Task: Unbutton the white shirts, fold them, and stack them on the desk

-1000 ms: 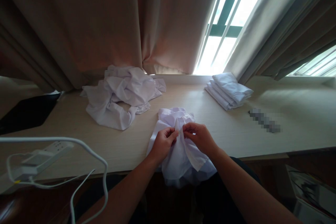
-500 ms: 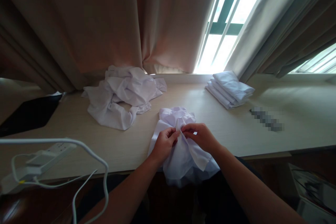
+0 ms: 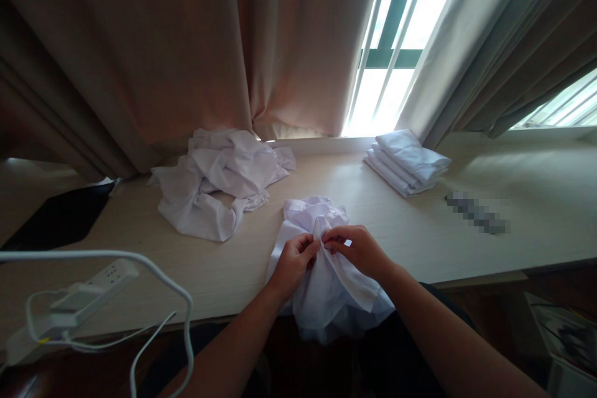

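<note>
A white shirt [image 3: 317, 305] lies at the front edge of the pale table, its collar end away from me and its lower part hanging over the edge. My left hand [image 3: 296, 261] pinches the cloth near the middle of the shirt front. Close beside it on the right, my right hand [image 3: 355, 250] has thumb and fingers pressed together on the same front strip. A small button shows near the collar; whether a button is between my fingers is too small to tell.
Crumpled white cloth [image 3: 224, 180] lies at the back left, folded white cloths [image 3: 408, 161] at the back right. A blurred-out object [image 3: 476, 212] is on the right. At left are a black mat [image 3: 60, 214], a power strip [image 3: 100, 283] and a looping white cable [image 3: 158, 267].
The view has shifted slightly, so the table things appear a little lower. Both hands keep their pinch on the shirt front with hardly any movement.
</note>
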The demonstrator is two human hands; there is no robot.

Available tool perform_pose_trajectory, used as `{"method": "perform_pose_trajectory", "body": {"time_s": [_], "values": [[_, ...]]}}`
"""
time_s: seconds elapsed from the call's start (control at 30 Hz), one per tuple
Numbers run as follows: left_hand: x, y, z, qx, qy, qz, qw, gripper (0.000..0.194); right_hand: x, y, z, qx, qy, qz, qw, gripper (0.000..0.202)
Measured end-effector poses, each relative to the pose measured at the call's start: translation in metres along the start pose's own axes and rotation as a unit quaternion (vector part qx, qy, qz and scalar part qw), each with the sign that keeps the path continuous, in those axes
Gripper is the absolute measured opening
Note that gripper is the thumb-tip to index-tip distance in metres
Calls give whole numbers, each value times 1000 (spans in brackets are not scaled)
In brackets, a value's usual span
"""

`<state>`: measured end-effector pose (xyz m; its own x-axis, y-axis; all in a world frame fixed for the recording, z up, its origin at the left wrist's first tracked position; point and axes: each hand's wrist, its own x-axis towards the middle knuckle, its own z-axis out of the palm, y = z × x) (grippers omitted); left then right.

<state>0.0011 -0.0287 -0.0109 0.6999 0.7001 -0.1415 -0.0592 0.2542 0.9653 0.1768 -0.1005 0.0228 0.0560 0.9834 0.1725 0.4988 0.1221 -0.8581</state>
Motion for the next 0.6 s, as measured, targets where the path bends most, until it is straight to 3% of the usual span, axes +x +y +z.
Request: {"method": "perform_pose_trajectory", "body": {"time_s": [0.6], "values": [[-1,-2,-3,-2,0,7,1000,35,-2,-1,6,0,14,-15,1000,9]]}}
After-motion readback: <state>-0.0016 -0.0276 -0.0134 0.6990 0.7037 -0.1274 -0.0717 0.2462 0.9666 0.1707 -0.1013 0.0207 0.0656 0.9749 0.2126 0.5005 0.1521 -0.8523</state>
